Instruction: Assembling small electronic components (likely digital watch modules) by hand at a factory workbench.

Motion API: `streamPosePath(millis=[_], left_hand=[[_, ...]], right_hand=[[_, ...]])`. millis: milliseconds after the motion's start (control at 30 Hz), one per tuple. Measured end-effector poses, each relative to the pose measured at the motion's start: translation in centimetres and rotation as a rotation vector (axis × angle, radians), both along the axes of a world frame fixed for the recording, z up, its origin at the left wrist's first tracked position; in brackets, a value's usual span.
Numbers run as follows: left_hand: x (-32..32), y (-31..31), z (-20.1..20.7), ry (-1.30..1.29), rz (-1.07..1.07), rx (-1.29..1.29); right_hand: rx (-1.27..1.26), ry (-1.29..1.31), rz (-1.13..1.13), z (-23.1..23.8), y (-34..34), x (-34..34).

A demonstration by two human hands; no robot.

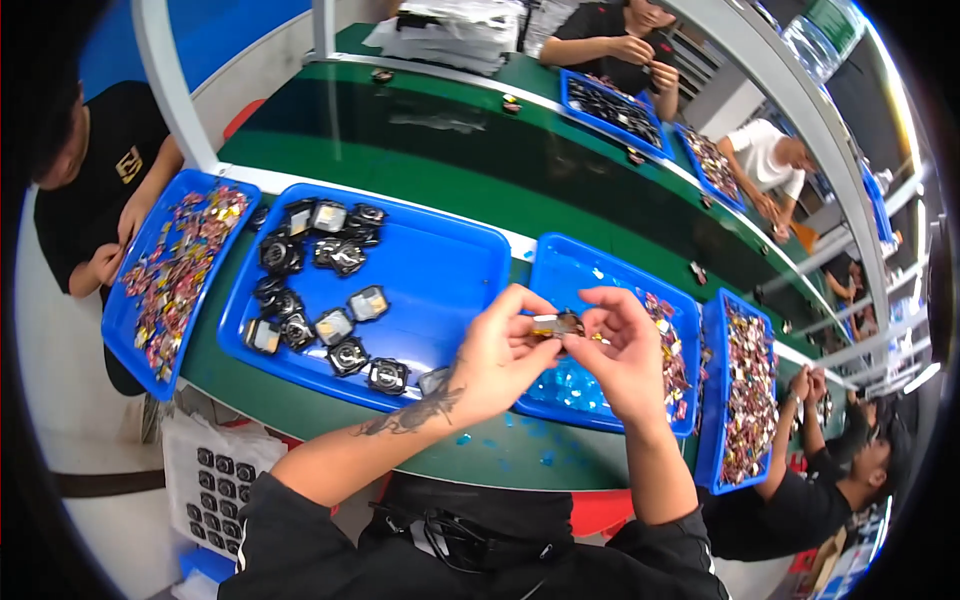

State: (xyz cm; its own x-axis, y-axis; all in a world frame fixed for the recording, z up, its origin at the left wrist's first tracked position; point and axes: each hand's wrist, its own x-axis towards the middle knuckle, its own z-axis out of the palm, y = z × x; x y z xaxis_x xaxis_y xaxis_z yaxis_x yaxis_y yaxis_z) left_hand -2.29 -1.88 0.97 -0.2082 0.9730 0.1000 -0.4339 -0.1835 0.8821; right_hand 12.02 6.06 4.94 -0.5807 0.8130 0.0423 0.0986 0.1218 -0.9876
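Both my hands are raised over the gap between two blue trays, around one small dark part with a shiny face [557,325]. My left hand [505,355] is closed on it, thumb and fingers pinching its left side. On the other side, my right hand [625,355] has its thumb and fingertips closed at the part's right edge. Fingers hide much of the part. Several black square housings [347,355], some with pale square faces, lie in the wide blue tray [440,265] to the left. Beneath my hands, the second blue tray [600,258] holds blue film pieces [570,388] and small coloured parts [668,345].
More blue trays of small parts stand at the far left [140,330] and right [712,400]. A dark green conveyor belt [420,130] with scattered parts runs behind a pale rail. Co-workers sit left, right and opposite. Grey frame posts [172,90] rise nearby. A white tray of black parts [190,440] is lower left.
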Motion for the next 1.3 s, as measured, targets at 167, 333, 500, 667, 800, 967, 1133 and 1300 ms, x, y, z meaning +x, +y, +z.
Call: streamPosePath(millis=[167, 333, 500, 667, 800, 967, 1133, 1300], left_hand=[[-1.7, -0.5, 0.6, 0.412, 0.041, -0.104], [-9.2, -3.8, 1.5, 1.734, 0.457, -0.295], [-12.1, -5.4, -2.2, 1.786, 0.439, -0.372], [-9.4, -2.8, 1.8, 1.042, 0.171, -0.408], [-5.9, 1.1, 2.2, 0.167, -0.063, -0.158], [-2.8, 4.0, 1.6, 0.009, -0.139, -0.203], [-0.6, 4.2, 0.5, 0.028, -0.208, -0.242], [-0.3, 2.7, 0.7, 0.307, -0.052, -0.166]], right_hand=[[0.146, -0.093, 0.023, -0.8, 3.2, 0.3], [0.222, -0.247, -0.101, -2.3, 17.4, -0.9], [0.408, -0.838, -0.255, -7.1, 24.6, -4.3], [0.488, -0.667, -0.405, -7.4, 23.9, -1.0], [0.686, -0.633, -0.144, -1.1, 16.1, 4.1], [0.664, -0.925, -0.001, -1.5, 7.6, 9.1], [0.770, -0.911, -0.222, -4.8, 5.4, 12.0], [0.884, -0.624, -0.215, -4.6, 4.9, 10.7]])
